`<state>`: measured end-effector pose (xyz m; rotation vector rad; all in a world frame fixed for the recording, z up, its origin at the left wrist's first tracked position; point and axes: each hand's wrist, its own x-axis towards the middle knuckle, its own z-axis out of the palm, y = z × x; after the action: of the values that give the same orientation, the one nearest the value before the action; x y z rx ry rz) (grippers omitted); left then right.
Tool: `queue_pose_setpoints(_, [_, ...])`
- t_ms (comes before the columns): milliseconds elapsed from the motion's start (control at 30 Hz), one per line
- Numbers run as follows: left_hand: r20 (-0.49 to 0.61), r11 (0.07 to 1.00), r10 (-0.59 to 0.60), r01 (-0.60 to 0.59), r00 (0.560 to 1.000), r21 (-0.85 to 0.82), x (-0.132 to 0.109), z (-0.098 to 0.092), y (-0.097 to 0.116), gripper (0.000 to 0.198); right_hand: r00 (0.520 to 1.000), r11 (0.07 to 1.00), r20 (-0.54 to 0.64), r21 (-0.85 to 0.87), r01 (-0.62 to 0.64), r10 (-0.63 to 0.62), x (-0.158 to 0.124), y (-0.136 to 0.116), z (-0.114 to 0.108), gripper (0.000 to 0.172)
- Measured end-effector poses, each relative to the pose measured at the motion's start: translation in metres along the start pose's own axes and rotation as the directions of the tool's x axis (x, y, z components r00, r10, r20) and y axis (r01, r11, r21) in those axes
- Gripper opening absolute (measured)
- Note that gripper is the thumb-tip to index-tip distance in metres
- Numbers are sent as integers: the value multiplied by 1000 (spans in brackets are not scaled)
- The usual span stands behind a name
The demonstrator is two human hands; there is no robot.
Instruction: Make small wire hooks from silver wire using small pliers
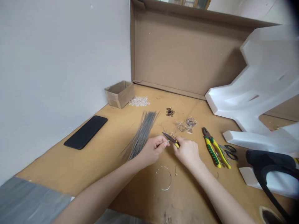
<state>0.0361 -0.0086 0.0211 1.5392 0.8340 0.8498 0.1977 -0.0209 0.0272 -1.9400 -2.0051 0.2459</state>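
My right hand (187,151) is closed around the yellow handles of needle-nose pliers (171,138), their dark jaws pointing up and left. Close beside the jaws, my left hand (154,148) pinches a small piece of wire (168,141), mostly covered by the fingertips. Whether the jaws touch the wire I cannot tell. A bundle of straight grey wires (144,132) lies just left of and behind my left hand. Below the hands a thin wire ring (170,179) rests on the table, with a short bent wire (175,170) near it.
Combination pliers (211,149) and black-handled scissors (230,149) lie at right. Tangled wire (190,123), black rings (170,112) and clear beads (139,101) sit farther back. A small cardboard box (120,95) and a black phone (86,132) are at left. White foam (263,84) stands at right.
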Motion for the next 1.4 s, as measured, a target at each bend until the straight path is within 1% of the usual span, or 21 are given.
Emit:
queue_pose_setpoints(67, [16,998,-33,34,999,-49,1,0,-2,22,990,984,-142,-175,-17,-8,0,-1,2,19])
queue_pose_setpoints(133, [26,996,-47,48,999,-72,2,0,-3,23,988,990,-156,-139,-19,-3,-1,-1,3,19])
queue_pose_setpoints(167, [24,996,-43,45,999,-71,2,0,-2,23,994,999,-104,-39,-12,8,-1,-1,3,19])
queue_pose_setpoints(233, [22,999,-18,19,1000,-50,1,-1,0,24,991,954,133,298,-30,-11,-1,1,3,26])
queue_pose_setpoints(300, [23,1000,16,-16,1000,-24,0,-1,1,24,896,778,421,607,-164,-140,1,4,2,34])
queue_pose_setpoints(333, [24,1000,28,-27,999,-15,0,-1,1,24,842,695,499,679,-235,-203,1,5,2,35])
queue_pose_setpoints(367, [24,999,31,-31,999,-6,0,-2,1,24,819,656,525,706,-268,-231,2,6,2,36])
queue_pose_setpoints(433, [18,1000,23,-23,1000,12,0,-2,0,24,872,729,456,656,-195,-177,3,6,2,33])
queue_pose_setpoints(533, [31,1000,-11,11,999,26,2,-2,-3,24,987,961,159,276,-17,-28,3,4,1,23])
queue_pose_setpoints(633, [72,998,-56,56,996,6,4,-3,-4,22,999,998,-25,-63,-21,20,3,4,2,16])
queue_pose_setpoints(700, [118,997,-78,78,990,-2,4,-5,-2,22,999,999,-21,-28,-34,34,5,7,1,19])
queue_pose_setpoints(833, [202,994,-104,96,974,48,1,-9,7,23,997,957,48,282,-69,58,14,22,-3,35])
queue_pose_setpoints(933, [263,981,-135,92,955,168,-1,-18,13,23,994,934,3,344,-100,105,21,34,-10,34])
queue_pose_setpoints(1033, [300,946,-156,55,941,318,2,-38,12,25,984,910,29,376,-175,177,25,40,-14,33])
queue_pose_setpoints(1067, [214,921,-137,44,967,388,4,-49,9,25,983,904,40,388,-182,180,26,41,-15,32])
queue_pose_setpoints(1100, [56,879,-95,57,994,473,6,-60,6,26,983,898,50,399,-184,179,26,40,-14,32])
queue_pose_setpoints(1133, [-105,814,-50,101,993,573,9,-72,1,26,984,896,60,408,-177,167,25,40,-13,31])
queue_pose_setpoints(1200, [-377,604,21,289,926,743,14,-97,-9,24,987,889,88,429,-161,136,24,38,-9,30])
queue_pose_setpoints(1233, [-463,510,25,387,886,768,16,-108,-15,23,986,882,112,443,-160,123,23,36,-7,30])
queue_pose_setpoints(1333, [-522,471,12,456,853,755,21,-126,-28,23,977,866,192,467,-177,96,20,32,1,31])
queue_pose_setpoints(1400, [-527,467,35,453,849,760,23,-124,-30,21,973,874,214,454,-174,82,17,28,3,33])
